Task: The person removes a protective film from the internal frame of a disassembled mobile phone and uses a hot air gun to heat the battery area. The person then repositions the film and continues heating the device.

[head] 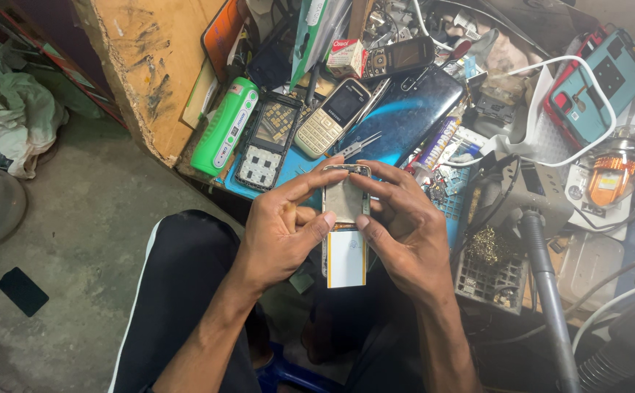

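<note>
Both hands [346, 233] pinch flat metal-framed handset [346, 222].

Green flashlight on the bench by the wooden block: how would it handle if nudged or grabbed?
The green flashlight looks like rigid plastic, so probably stiff. Its rounded body may roll if pushed sideways, though the keypad board beside it could stop it. The glossy shell might be a bit slippery.

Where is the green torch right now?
In the head view, the green torch lies at the upper left of the cluttered bench, between the wooden board and an opened phone, up and left of the left hand.
</note>
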